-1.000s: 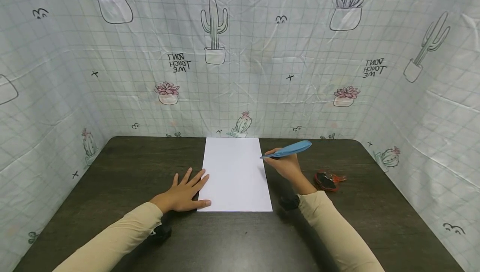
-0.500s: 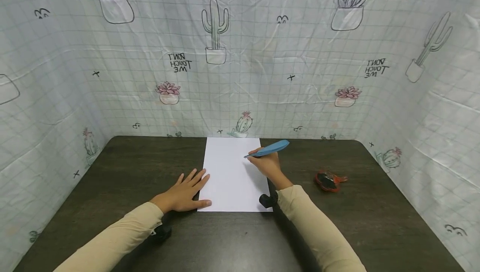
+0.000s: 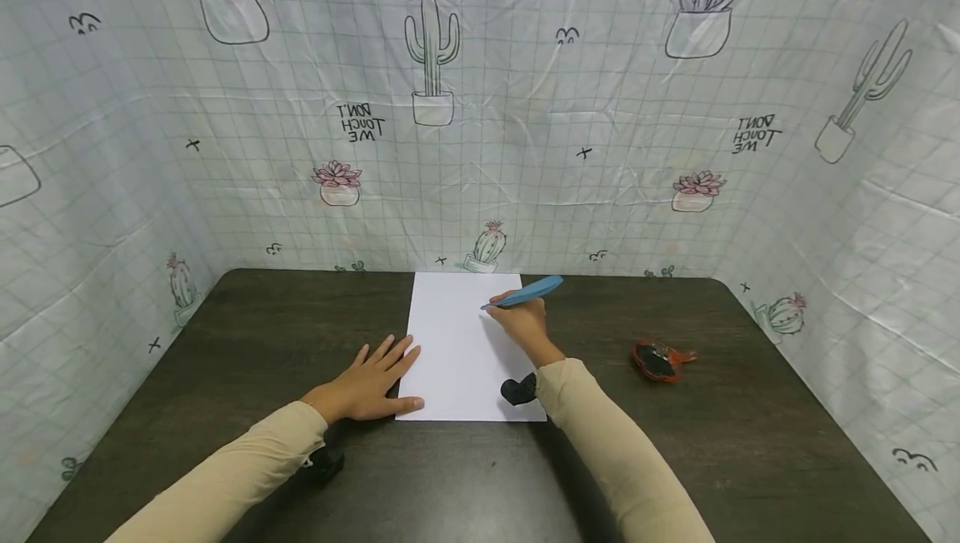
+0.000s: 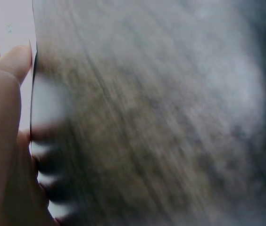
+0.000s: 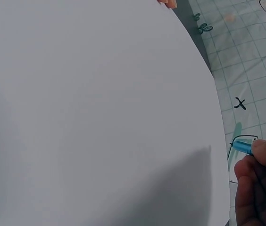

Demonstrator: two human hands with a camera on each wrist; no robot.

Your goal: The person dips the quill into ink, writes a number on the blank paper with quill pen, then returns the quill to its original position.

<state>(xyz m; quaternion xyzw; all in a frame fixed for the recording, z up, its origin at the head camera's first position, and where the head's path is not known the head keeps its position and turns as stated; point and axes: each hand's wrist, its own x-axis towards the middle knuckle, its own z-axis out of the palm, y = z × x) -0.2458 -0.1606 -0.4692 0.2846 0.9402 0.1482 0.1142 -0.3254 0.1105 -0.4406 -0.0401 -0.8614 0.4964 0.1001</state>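
Note:
A white sheet of paper (image 3: 450, 360) lies on the dark table with its far edge near the cloth backdrop. My left hand (image 3: 363, 385) rests flat, fingers spread, with thumb and fingertips over the sheet's left edge. In the left wrist view that hand (image 4: 3, 127) fills the left side. Over the paper's upper right part, my right hand (image 3: 521, 326) pinches a blue pen (image 3: 536, 289) with a feather-shaped body, tilted with its tip toward the left. The right wrist view shows the pen's pointed tip (image 5: 241, 147) in the fingers; whether it touches the paper I cannot tell.
A small red-and-black object (image 3: 658, 361) lies on the table (image 3: 750, 410) to the right of my right arm. A white gridded cloth (image 3: 510, 110) with cactus drawings closes off the back and both sides. A black camera mount (image 3: 519, 390) hangs at my right wrist.
My right hand has moved left with the feather pen, from the sheet's right edge to over the paper, slowing in the last half second. My left hand stays in place.

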